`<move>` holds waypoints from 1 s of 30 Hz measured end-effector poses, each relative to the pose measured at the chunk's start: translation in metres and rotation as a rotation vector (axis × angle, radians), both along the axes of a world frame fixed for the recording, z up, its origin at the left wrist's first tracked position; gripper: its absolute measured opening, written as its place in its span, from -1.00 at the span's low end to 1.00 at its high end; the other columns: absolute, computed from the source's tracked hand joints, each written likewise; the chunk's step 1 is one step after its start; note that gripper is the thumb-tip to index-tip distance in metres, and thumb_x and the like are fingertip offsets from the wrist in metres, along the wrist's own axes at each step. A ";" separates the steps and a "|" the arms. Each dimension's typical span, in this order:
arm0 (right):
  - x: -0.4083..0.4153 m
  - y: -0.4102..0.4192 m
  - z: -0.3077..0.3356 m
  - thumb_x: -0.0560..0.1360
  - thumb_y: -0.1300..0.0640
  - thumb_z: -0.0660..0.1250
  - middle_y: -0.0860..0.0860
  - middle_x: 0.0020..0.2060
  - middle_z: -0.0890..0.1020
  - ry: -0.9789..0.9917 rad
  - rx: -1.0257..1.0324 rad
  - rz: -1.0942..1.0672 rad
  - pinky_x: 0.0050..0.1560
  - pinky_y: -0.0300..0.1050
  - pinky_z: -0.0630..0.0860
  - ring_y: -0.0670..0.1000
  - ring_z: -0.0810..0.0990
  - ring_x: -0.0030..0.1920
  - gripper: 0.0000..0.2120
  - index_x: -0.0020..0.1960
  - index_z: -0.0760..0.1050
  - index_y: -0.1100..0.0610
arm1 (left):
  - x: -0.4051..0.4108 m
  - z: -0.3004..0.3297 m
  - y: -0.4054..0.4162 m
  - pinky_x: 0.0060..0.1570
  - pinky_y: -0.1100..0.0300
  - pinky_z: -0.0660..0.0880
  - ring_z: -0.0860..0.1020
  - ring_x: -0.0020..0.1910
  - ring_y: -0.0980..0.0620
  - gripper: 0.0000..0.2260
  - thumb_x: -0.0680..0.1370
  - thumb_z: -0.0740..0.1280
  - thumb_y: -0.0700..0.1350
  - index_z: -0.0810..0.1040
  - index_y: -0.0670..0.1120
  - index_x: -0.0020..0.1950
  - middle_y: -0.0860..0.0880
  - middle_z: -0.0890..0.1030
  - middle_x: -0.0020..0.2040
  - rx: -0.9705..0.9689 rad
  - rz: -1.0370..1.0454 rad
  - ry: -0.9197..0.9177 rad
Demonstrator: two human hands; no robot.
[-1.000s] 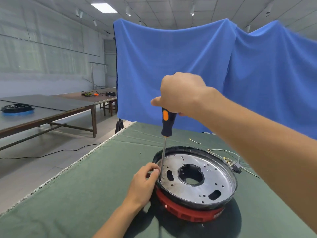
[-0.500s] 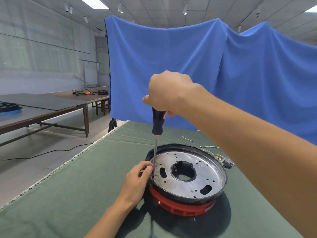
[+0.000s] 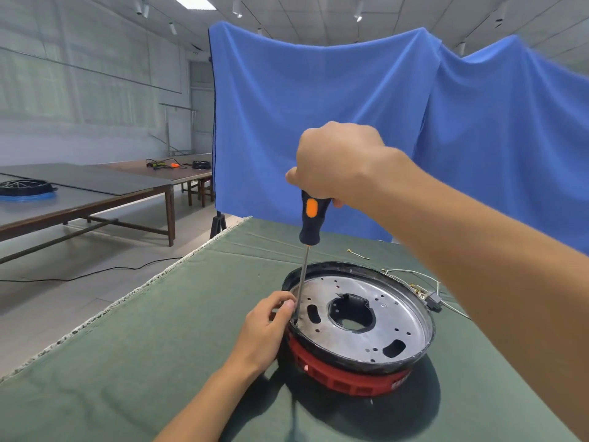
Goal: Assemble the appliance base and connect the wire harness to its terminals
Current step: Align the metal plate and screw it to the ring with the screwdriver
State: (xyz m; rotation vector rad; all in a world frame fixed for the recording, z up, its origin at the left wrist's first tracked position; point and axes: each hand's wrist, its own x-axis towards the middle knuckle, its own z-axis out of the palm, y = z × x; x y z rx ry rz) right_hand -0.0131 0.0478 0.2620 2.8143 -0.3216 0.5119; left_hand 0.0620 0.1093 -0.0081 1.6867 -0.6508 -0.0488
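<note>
The round appliance base (image 3: 360,365) lies on the green table: a red plastic ring below, a black rim, and a perforated metal plate (image 3: 382,314) with a central hole on top. My right hand (image 3: 338,161) grips the black-and-orange handle of a screwdriver (image 3: 310,223), held upright with its tip at the plate's left edge. My left hand (image 3: 264,327) rests against the base's left rim, fingertips pinching around the shaft near the tip. The wire harness (image 3: 427,293) lies behind the base on the right, partly hidden by my right forearm.
A small loose wire piece (image 3: 358,255) lies on the green cloth (image 3: 159,346) behind the base. The table's left edge runs diagonally to the floor. A blue curtain (image 3: 350,122) hangs behind. Other tables (image 3: 95,193) stand far left with another base on one.
The screwdriver handle has turned in my right hand, its orange mark facing me again after being hidden. My left hand stays at the shaft's tip. The view shifted slightly.
</note>
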 end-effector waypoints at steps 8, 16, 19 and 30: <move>-0.001 -0.006 0.001 0.52 0.02 0.24 -0.02 -0.53 0.50 0.025 0.036 -0.030 -0.45 -0.24 0.26 -0.02 0.46 -0.50 -0.72 -0.33 0.38 0.11 | 0.001 -0.002 0.000 0.07 0.04 0.53 0.56 -0.04 0.13 -0.84 0.62 0.21 -0.09 0.57 0.09 -0.02 0.08 0.62 -0.05 0.003 0.004 -0.016; -0.005 -0.013 0.000 0.54 -0.02 0.20 0.02 -0.43 0.58 0.044 0.136 -0.016 -0.43 -0.21 0.34 0.01 0.51 -0.49 -0.70 -0.27 0.38 0.14 | 0.001 -0.003 -0.001 0.06 0.04 0.53 0.56 -0.04 0.14 -0.84 0.61 0.21 -0.08 0.57 0.12 -0.04 0.08 0.62 -0.04 -0.004 0.008 -0.013; -0.008 -0.008 0.003 0.52 0.02 0.25 0.07 -0.31 0.68 0.204 0.363 0.053 -0.41 -0.19 0.57 0.03 0.64 -0.43 -0.79 0.02 0.40 0.16 | 0.001 -0.003 -0.001 0.06 0.02 0.52 0.56 -0.02 0.09 -0.84 0.61 0.21 -0.08 0.57 0.10 -0.02 0.06 0.62 -0.03 0.005 0.008 -0.016; -0.005 -0.001 -0.001 0.52 0.11 0.24 0.00 -0.55 0.50 0.026 0.057 0.036 -0.51 -0.26 0.27 -0.02 0.46 -0.57 -0.76 -0.31 0.39 0.14 | 0.001 -0.003 -0.001 0.09 -0.01 0.51 0.57 -0.01 0.08 -0.84 0.62 0.21 -0.09 0.58 0.06 0.01 0.05 0.62 -0.03 -0.001 -0.005 -0.017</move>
